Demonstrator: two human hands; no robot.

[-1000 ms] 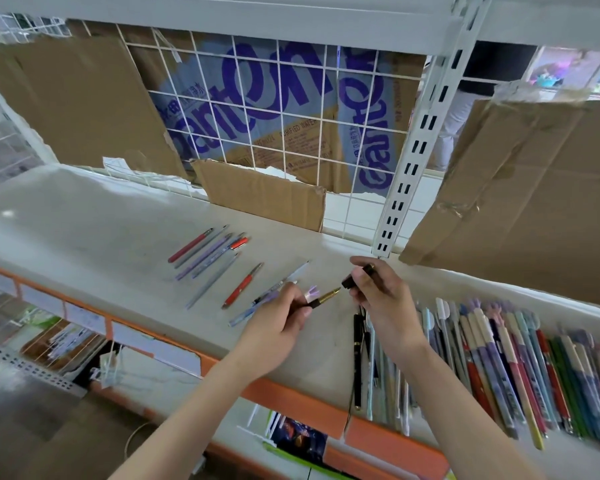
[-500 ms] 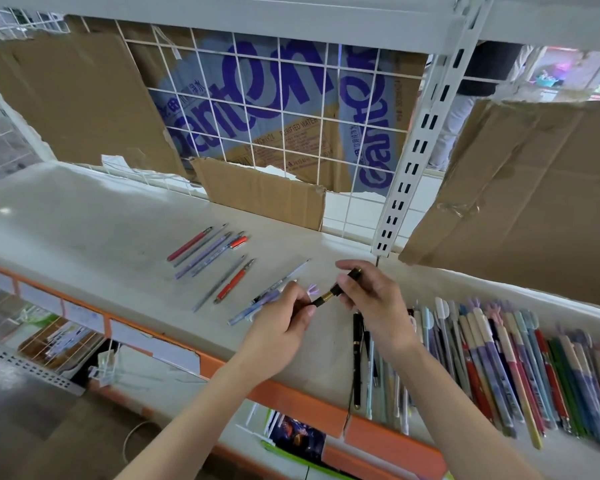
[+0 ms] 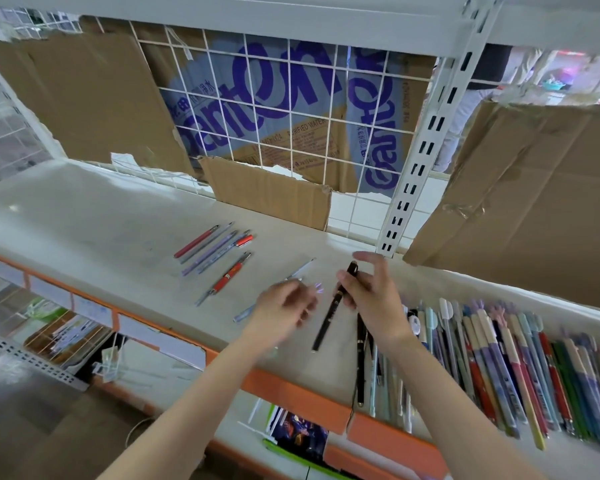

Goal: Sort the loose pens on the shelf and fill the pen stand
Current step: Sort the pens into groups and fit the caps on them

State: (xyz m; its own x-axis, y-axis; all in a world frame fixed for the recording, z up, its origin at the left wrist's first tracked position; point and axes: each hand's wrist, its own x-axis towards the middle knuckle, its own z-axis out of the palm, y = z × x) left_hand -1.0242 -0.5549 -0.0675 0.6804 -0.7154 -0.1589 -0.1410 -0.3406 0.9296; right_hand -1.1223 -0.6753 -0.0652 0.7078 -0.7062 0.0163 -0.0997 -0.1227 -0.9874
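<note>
Over the shelf point(image 3: 84, 216), right hand point(image 3: 371, 292) pinches a black pen point(image 3: 329, 313); left hand point(image 3: 284, 306) hovers open-fingered.

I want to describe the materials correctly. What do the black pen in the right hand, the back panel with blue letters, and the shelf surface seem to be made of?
Black pen: probably glossy plastic or lacquer, with a gold band; metal is possible.
Back panel: corrugated cardboard, brown with torn edges, printed blue.
Shelf surface: likely painted metal, pale and matte with faint scuffs.
</note>
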